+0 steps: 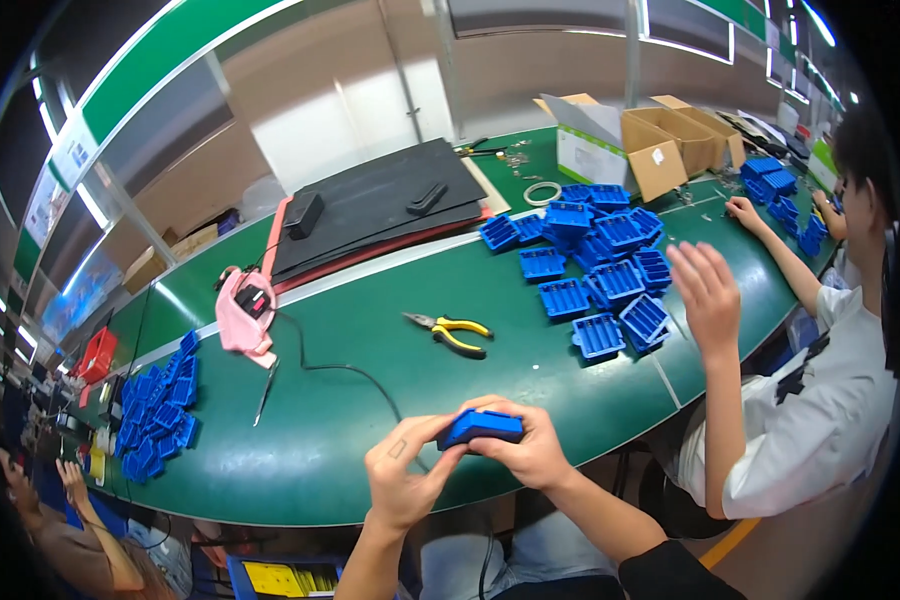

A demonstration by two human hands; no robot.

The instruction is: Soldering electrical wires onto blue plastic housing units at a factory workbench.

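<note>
A blue plastic case is held between my two hands, just above the near edge of the green table. My left hand grips its left end, the thumb pressed underneath. Around its right end close the fingers of my right hand, thumb along the near side. Beyond my hands lie needle-nose pliers with yellow and black handles. To the right is a heap of blue open trays with inner slots. Another pile of blue parts lies at the left.
A pink cloth pouch with a black device and cable lies left of centre, near thin tweezers. Black sheets lie at the back beside a tape roll and cardboard boxes. Co-workers sit at right and left.
</note>
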